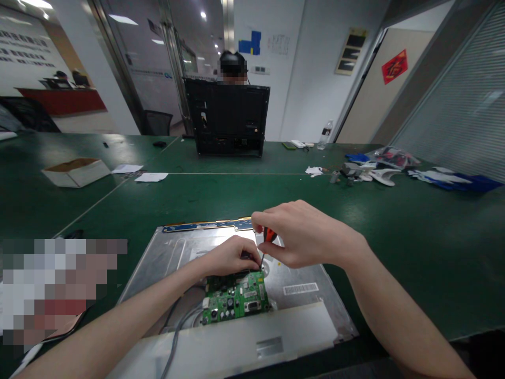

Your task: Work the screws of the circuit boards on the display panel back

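Okay, nearest stuff first: a grey cable (pixel 178 329) is running across the pale strip (pixel 290 329) at the near end of the metal panel (pixel 335 308). If it's getting snagged by the left forearm, it could be tugging on whatever it's attached to (can't see the end).

The green circuit board (pixel 239 300) is lying on the panel, just beyond that strip. The left hand (pixel 231 256) is resting at its far edge, fingers curling in and the tips bunching near the corner; can't tell if they're actually pinching anything. The right hand (pixel 298 234) is closing thumb and fingers around the red-orange handle of a screwdriver (pixel 270 235), wrist arching above, shaft pointing down at that same corner.

That's the bit worrying me. If the driver's leaning and the pressure's coming sideways, the tip could be skating into a fingertip or gouging the board. Bare fingers are also risking static, and a loose board could be twisting under the torque. Further up, the thin blue strip (pixel 205 227) is sitting exposed on the panel's far edge, so a slipping hand could be cracking it.

Way back, a black monitor casing (pixel 226 118) is standing on the green table (pixel 394 226), well out of harm's way.
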Demonstrator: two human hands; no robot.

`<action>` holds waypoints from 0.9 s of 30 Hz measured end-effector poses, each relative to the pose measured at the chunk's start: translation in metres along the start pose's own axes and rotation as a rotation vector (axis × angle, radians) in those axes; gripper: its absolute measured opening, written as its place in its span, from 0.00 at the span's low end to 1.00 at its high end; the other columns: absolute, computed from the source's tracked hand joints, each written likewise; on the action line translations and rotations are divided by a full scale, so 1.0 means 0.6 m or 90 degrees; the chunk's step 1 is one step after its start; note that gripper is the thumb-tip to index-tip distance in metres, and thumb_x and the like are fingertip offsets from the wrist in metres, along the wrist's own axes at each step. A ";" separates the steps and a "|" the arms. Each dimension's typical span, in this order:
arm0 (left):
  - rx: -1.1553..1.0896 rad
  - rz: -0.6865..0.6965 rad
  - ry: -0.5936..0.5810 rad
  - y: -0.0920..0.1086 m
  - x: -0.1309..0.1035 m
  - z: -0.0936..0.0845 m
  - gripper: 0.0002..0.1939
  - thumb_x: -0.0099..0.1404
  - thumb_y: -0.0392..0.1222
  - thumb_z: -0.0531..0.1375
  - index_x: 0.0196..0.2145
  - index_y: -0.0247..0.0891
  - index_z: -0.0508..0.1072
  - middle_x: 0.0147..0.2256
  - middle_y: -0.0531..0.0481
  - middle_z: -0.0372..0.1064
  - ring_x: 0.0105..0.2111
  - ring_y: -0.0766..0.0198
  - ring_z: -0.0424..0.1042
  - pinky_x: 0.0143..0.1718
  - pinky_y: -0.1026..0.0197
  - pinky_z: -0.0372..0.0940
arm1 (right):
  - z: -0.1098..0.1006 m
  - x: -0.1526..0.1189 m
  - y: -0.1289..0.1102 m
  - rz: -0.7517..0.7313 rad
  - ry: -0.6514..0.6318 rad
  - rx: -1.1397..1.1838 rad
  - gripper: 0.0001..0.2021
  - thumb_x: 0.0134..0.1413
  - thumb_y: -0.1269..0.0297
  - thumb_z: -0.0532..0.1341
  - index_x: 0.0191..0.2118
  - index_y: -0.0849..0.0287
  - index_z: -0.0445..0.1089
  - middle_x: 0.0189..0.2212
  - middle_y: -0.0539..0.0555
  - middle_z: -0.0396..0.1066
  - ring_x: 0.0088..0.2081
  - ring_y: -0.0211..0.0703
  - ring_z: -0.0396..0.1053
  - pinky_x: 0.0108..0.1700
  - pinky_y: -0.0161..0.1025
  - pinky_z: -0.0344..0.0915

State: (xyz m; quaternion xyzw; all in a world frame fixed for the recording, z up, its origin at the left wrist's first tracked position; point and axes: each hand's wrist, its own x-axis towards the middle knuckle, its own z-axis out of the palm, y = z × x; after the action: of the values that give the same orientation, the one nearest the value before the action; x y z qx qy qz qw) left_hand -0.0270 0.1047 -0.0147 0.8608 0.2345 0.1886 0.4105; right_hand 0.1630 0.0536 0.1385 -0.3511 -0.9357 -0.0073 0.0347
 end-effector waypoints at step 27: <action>0.001 -0.008 -0.012 0.001 0.000 0.000 0.04 0.60 0.34 0.65 0.34 0.36 0.79 0.32 0.50 0.76 0.33 0.62 0.73 0.36 0.65 0.64 | 0.003 0.002 0.001 0.004 0.007 -0.008 0.07 0.55 0.66 0.57 0.41 0.57 0.63 0.32 0.51 0.72 0.28 0.39 0.65 0.26 0.36 0.46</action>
State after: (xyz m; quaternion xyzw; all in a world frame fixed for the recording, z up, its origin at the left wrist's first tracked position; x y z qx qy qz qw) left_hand -0.0268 0.1044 -0.0139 0.8615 0.2360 0.1780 0.4129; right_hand 0.1625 0.0552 0.1366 -0.3541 -0.9343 -0.0148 0.0374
